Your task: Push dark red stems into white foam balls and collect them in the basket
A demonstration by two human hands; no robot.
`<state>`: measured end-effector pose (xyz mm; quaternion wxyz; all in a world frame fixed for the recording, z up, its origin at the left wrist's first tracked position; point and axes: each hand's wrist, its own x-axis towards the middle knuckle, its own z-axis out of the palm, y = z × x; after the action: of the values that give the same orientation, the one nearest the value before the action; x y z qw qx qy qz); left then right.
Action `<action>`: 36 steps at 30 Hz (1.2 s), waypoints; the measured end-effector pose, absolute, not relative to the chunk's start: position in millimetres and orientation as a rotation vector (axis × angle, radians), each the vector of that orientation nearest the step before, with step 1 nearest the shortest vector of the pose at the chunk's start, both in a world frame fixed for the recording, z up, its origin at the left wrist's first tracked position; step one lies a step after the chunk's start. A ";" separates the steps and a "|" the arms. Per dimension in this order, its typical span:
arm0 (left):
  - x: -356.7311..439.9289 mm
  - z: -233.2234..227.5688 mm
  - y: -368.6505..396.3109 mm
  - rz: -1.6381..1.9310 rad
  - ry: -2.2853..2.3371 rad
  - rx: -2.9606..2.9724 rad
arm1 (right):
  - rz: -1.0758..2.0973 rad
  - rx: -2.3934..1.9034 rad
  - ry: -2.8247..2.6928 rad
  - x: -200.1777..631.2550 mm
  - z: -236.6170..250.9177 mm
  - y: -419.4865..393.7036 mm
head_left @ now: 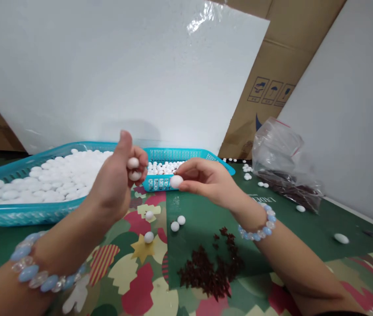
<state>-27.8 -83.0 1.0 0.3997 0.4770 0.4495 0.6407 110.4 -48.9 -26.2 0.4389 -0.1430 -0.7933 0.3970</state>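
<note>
My left hand (117, 180) is raised above the table with its fingers curled around two white oval beads (134, 169), thumb up. My right hand (206, 180) pinches one white bead (176, 181) at its fingertips, just in front of the small teal basket (160, 184). A few loose white beads (177, 223) lie on the patterned mat below the hands. A pile of dark red star-shaped pieces (209, 267) sits under my right forearm. Both wrists wear bead bracelets.
A large teal basket (15, 213) full of white beads stands at the left. A clear plastic bag (281, 166) with dark red pieces lies at the right. Scattered white beads (341, 238) dot the green mat. White boards and cardboard lean behind.
</note>
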 end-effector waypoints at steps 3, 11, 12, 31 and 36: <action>-31.1 9.4 -86.5 1.755 1.067 1.225 | 0.977 -0.526 -2.236 116.4 -24.4 -42.4; -42.2 10.4 -86.3 1.559 1.287 1.674 | 0.795 -0.625 -2.988 116.0 -37.4 -28.4; -43.4 7.7 -83.6 1.438 1.399 1.769 | 0.764 -0.628 -3.069 114.0 -40.2 -29.3; -55.9 0.5 -67.3 0.965 1.929 2.047 | 0.480 -0.760 -2.981 83.7 -59.2 -54.2; -55.1 1.1 -68.5 0.995 1.942 2.054 | 0.517 -0.631 -2.881 73.2 -70.8 -62.1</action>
<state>-55.1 -68.5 1.1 0.0724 0.6835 0.6465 0.3310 73.2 -62.1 -70.8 0.0736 -0.2100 -0.9596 0.1721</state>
